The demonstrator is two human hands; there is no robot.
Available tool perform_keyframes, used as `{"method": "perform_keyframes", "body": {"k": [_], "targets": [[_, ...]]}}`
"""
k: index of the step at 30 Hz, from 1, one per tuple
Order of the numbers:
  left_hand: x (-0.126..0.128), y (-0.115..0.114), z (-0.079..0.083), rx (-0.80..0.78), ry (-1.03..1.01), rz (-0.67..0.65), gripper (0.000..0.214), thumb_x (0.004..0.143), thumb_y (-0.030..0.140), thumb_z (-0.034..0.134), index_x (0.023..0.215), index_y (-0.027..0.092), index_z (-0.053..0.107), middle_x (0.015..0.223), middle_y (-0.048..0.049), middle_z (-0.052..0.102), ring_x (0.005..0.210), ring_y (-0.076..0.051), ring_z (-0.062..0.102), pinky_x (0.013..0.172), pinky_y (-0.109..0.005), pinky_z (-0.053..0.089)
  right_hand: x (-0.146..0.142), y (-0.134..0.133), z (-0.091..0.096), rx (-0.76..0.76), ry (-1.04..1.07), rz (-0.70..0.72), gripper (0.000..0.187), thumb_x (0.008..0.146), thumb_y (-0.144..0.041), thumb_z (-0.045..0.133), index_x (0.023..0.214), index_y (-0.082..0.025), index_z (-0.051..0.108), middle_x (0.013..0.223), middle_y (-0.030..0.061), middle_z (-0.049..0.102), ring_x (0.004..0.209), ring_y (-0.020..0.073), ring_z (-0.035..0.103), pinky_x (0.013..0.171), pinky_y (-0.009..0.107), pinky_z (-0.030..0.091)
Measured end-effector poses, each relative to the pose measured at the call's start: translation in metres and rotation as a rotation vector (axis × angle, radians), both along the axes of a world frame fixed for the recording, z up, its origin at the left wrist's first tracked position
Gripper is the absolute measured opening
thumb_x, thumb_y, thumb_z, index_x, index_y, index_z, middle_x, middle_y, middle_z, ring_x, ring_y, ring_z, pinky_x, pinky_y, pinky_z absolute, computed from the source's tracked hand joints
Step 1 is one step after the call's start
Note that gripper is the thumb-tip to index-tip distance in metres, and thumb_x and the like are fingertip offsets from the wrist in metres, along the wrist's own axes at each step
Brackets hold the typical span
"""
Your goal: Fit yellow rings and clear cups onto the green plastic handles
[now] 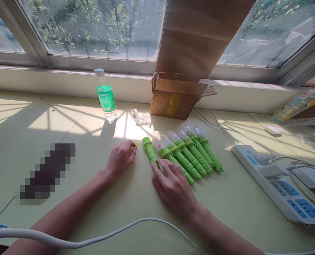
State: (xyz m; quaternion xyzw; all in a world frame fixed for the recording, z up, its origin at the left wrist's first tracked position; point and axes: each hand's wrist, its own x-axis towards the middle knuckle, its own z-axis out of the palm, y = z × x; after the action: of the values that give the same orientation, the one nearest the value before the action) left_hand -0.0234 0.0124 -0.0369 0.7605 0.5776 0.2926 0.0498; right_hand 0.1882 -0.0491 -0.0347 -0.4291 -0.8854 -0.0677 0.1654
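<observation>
A row of several green pen-shaped tools with clear caps (191,150) lies on the pale table (67,148). One green tool without a cap (149,148) lies at the row's left end. My right hand (173,186) lies flat with its fingers spread over the lower ends of the leftmost tools, touching the uncapped one. My left hand (120,157) is curled, pinching a small yellow piece (136,144) just left of that tool.
A water bottle with a green label (106,96) stands near the window sill. Two clear caps (141,118) lie beside a torn cardboard box (174,95). A white power strip (276,184) with plugs lies at right. A white cable (93,239) crosses the front.
</observation>
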Motion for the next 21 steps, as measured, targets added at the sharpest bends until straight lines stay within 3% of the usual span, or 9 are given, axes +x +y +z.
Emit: {"method": "perform_keyframes", "body": {"k": [2,5,7,9,12,14,17,21], "targets": [[-0.001,0.0,0.0,-0.024,-0.054,0.0,0.009,0.086,0.025,0.051,0.088,0.019,0.058,0.09,-0.0056,0.071,0.079,-0.021,0.067,0.065,-0.028,0.048,-0.001,0.001,-0.003,-0.002,0.005,-0.006,0.031,0.091,-0.021,0.048,0.118,-0.011,0.06,0.12,0.0176,0.057,0.113,0.0307,0.047,0.091,0.045,0.041],[-0.002,0.001,0.001,-0.063,-0.14,-0.011,0.009,0.085,0.025,0.051,0.085,0.019,0.057,0.097,-0.0071,0.071,0.08,-0.021,0.068,0.066,-0.03,0.049,0.0,0.002,-0.005,0.036,0.054,-0.046,0.019,0.091,-0.021,0.048,0.089,-0.014,0.066,0.111,0.0148,0.061,0.104,0.0279,0.052,0.086,0.042,0.043],[-0.001,0.001,0.001,-0.091,-0.21,-0.028,0.01,0.085,0.026,0.051,0.084,0.019,0.057,0.097,-0.0071,0.071,0.079,-0.02,0.069,0.066,-0.03,0.05,0.001,0.002,-0.006,0.05,0.071,-0.083,0.022,0.091,-0.021,0.049,0.074,-0.015,0.062,0.104,0.0131,0.062,0.097,0.0257,0.054,0.082,0.039,0.043],[0.0,0.0,0.002,-0.119,-0.283,-0.052,0.011,0.085,0.028,0.051,0.083,0.019,0.057,0.095,-0.0065,0.072,0.077,-0.018,0.069,0.063,-0.028,0.051,0.001,0.001,-0.007,0.04,0.075,-0.116,0.024,0.091,-0.021,0.049,0.07,-0.015,0.059,0.095,0.0117,0.063,0.088,0.0236,0.056,0.076,0.036,0.044],[0.002,-0.002,0.006,-0.18,-0.408,-0.097,0.016,0.086,0.031,0.05,0.081,0.017,0.058,0.09,-0.006,0.072,0.072,-0.016,0.068,0.057,-0.024,0.051,-0.001,-0.001,-0.009,-0.011,0.108,-0.133,0.018,0.09,-0.021,0.049,0.076,-0.015,0.058,0.082,0.0085,0.061,0.076,0.0202,0.056,0.067,0.031,0.043],[0.005,-0.003,0.008,-0.251,-0.517,-0.134,0.021,0.086,0.034,0.051,0.08,0.016,0.059,0.081,-0.0052,0.071,0.069,-0.015,0.067,0.056,-0.024,0.052,-0.003,-0.002,-0.01,-0.039,0.127,-0.126,0.014,0.089,-0.022,0.049,0.095,-0.013,0.059,0.083,0.0079,0.06,0.075,0.0198,0.056,0.065,0.03,0.044],[0.008,-0.005,0.009,-0.372,-0.666,-0.208,0.023,0.082,0.037,0.058,0.081,0.015,0.06,0.076,-0.0041,0.069,0.069,-0.015,0.066,0.061,-0.026,0.054,-0.005,-0.004,-0.009,-0.062,0.094,-0.124,0.041,0.086,-0.02,0.049,0.126,-0.01,0.048,0.089,0.0082,0.06,0.079,0.021,0.057,0.066,0.03,0.046],[0.011,-0.006,0.009,-0.415,-0.816,-0.195,0.024,0.076,0.037,0.066,0.085,0.015,0.061,0.084,-0.0059,0.071,0.079,-0.018,0.068,0.072,-0.031,0.056,-0.005,-0.005,-0.007,-0.14,0.047,-0.143,0.042,0.083,-0.018,0.048,0.125,-0.013,0.051,0.088,0.0071,0.059,0.077,0.0203,0.057,0.064,0.029,0.046]]}}
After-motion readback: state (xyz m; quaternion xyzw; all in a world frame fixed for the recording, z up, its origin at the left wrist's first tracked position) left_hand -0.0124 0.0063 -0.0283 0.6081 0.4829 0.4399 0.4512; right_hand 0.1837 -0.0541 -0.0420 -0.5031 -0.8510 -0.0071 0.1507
